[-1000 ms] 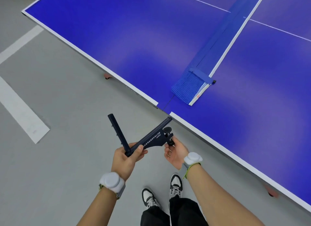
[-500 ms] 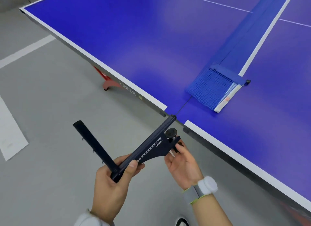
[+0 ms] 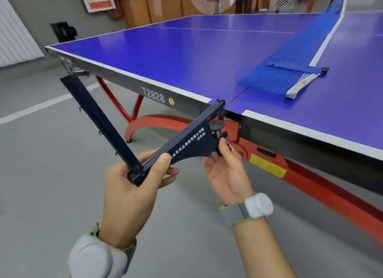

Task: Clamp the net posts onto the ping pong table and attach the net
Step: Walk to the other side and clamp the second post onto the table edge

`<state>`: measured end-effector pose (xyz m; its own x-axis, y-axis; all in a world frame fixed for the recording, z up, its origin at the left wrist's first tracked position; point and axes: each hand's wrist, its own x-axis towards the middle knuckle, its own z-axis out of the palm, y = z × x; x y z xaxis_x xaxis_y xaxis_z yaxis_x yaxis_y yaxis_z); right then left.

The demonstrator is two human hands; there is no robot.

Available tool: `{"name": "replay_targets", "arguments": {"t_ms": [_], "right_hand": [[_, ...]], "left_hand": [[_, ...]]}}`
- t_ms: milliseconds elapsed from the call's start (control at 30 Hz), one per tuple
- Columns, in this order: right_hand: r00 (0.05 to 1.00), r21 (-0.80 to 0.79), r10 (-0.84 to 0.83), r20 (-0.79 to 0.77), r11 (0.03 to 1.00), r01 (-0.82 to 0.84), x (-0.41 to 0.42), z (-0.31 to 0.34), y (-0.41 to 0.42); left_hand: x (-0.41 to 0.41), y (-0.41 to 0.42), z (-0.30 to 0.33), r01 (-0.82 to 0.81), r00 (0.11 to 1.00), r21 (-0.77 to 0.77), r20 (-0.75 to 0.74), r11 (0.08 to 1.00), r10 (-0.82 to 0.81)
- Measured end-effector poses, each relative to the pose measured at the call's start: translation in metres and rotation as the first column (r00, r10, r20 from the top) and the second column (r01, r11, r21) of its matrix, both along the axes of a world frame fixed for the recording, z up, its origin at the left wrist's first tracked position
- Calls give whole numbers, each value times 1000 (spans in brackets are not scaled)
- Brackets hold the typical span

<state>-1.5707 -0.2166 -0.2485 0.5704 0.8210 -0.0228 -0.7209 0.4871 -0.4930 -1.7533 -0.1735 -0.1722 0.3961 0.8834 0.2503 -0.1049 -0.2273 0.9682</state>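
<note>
A dark navy net post point(image 3: 186, 142) with white lettering is held just off the near edge of the blue ping pong table point(image 3: 186, 60). My left hand point(image 3: 132, 186) grips its corner, where the upright bar meets the clamp arm. The arm's tip touches the table edge at the centre seam. My right hand point(image 3: 226, 168) pinches the clamp screw point(image 3: 217, 130) under the arm. The blue net point(image 3: 275, 81) lies folded flat on the tabletop along the centre line.
Red curved table legs point(image 3: 165, 122) and a red frame with a yellow label point(image 3: 267, 166) run under the table edge. Grey floor with white lines point(image 3: 41, 105) lies to the left. A sign, wooden panels and a black box stand along the back wall.
The view has dropped lower and closer to the table edge. The post's arm tip has come up against the edge at the centre seam. Both hands keep the same hold.
</note>
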Motion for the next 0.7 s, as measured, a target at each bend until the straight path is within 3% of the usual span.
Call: {"name": "replay_targets", "arguments": {"t_ms": [167,467,700], "right_hand": [[997,69,-77,-13,995,78,2,9,6],[984,-9,-177,-5,984,177,3,3,-10],[972,9,-235,-21,972,236,3,-3,-12]], "left_hand": [[13,3,-3,63,998,86,-11,994,-62],[25,17,14,134,987,189,-111,973,-114],[40,10,10,95,989,283,-137,954,-58]]}}
